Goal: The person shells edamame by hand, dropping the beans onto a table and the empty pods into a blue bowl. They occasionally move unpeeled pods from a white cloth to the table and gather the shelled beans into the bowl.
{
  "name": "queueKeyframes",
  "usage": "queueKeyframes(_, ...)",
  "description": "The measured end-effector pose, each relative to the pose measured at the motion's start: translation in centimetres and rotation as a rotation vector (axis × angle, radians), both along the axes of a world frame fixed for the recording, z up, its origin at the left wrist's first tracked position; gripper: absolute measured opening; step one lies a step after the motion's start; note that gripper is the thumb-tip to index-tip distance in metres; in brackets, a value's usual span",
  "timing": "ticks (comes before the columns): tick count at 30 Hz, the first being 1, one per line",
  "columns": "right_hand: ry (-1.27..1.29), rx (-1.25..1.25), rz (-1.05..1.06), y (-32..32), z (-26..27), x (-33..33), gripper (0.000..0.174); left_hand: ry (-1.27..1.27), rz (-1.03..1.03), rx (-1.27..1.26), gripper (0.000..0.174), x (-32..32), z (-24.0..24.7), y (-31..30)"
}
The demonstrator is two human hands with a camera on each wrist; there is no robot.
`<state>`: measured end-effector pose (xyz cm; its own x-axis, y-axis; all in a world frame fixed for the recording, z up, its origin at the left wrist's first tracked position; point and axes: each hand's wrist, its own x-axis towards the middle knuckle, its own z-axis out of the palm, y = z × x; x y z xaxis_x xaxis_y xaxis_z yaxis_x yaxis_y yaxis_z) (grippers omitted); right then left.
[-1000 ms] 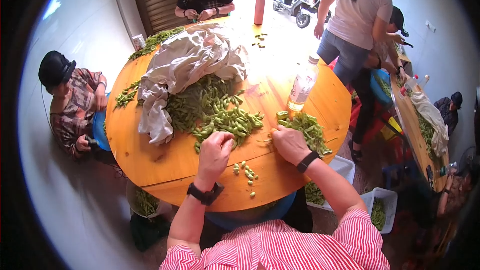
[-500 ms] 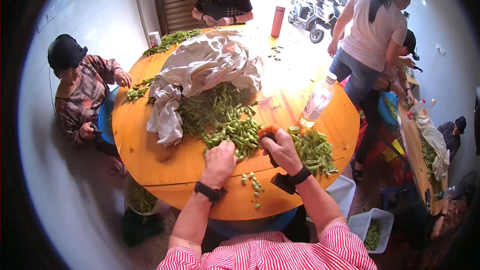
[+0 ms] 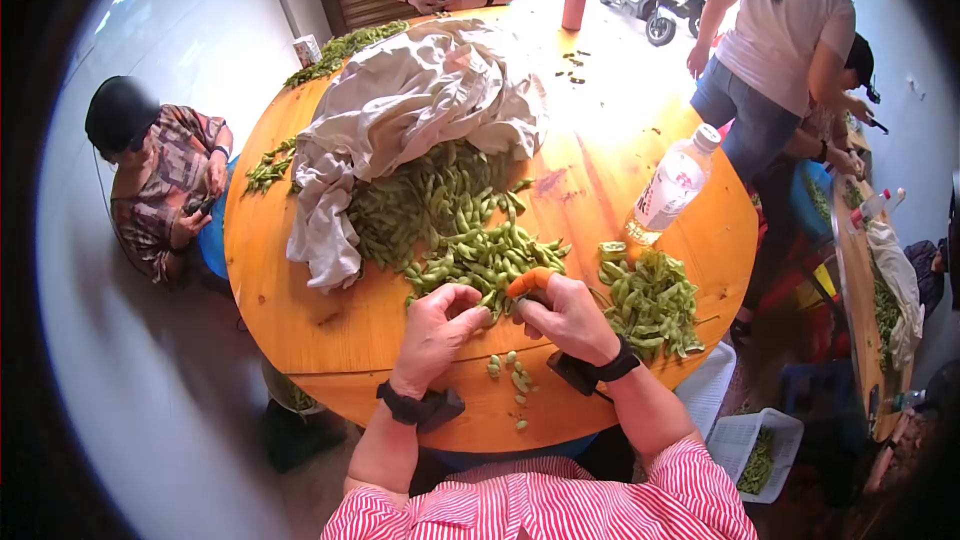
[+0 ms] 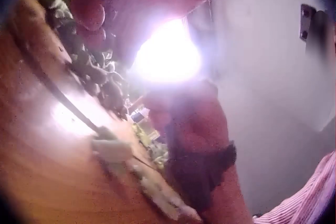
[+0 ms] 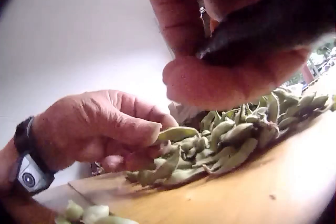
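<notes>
Fingers of the left hand are pinching a pod toward the tabletop's near edge, right hand is sitting curled (can't tell what it's gripping, if anything), and one wrist bump could be sending loose beans overboard.

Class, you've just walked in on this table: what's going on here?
A person in a striped shirt seems to be shelling beans at a wooden table. The left hand pinches one green pod; the right hand, with an orange covering on a finger, grips something dark, hard to make out. Several beans lie loose near the table's edge. The main heap of pods is partly under a white cloth; another pile lies beside the bottle.
</notes>
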<state>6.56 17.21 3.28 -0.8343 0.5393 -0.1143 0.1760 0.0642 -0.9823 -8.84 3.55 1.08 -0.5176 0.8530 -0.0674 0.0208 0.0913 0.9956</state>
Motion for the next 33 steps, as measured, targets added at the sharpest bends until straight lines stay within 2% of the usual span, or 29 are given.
queueKeyframes(1, 0.009, 0.024, 0.007, -0.3, 0.2, 0.0, 0.024, -0.003, -0.004, -0.011, 0.014, 0.0, 0.3, 0.0)
queueKeyframes(3, 0.016, 0.011, -0.012, -0.7, 0.1, -0.1, 0.025, -0.201, -0.043, -0.056, 0.014, 0.0, 1.2, -0.1)
queueKeyframes(9, 0.072, 0.041, -0.105, -1.0, -1.0, -0.2, 0.028, -0.317, -0.062, -0.043, 0.015, 0.5, 1.3, 0.1)
queueKeyframes(11, 0.091, 0.126, -0.149, -1.2, -0.8, -0.3, 0.025, -0.322, -0.068, -0.048, 0.015, 0.6, 1.3, 0.1)
queueKeyframes(16, 0.045, 0.157, -0.064, -1.1, -0.5, -0.2, 0.018, -0.328, -0.1, -0.076, 0.015, 1.1, 1.3, 0.1)
queueKeyframes(24, 0.059, 0.241, -0.053, -1.0, -0.9, -0.2, 0.016, -0.229, -0.087, -0.07, 0.012, 1.2, 0.8, 0.0)
queueKeyframes(27, 0.052, 0.305, -0.04, -0.9, -1.4, -0.2, 0.015, -0.192, -0.075, -0.08, 0.01, 1.4, 1.3, 0.0)
queueKeyframes(28, 0.078, 0.396, -0.05, -1.0, -1.4, -0.2, 0.014, -0.19, -0.075, -0.076, 0.01, 1.4, 1.3, 0.0)
queueKeyframes(29, 0.103, 0.488, -0.061, -1.1, -1.5, -0.3, 0.014, -0.125, -0.084, -0.081, 0.008, 1.4, 1.1, 0.0)
queueKeyframes(31, 0.087, 0.52, -0.064, -1.3, -1.7, -0.3, 0.013, -0.058, -0.096, -0.082, 0.007, 1.4, 0.8, 0.0)
queueKeyframes(33, 0.068, 0.554, -0.068, -1.3, -2.0, -0.3, 0.012, 0.142, -0.105, -0.01, 0.006, 1.5, 0.5, 0.1)
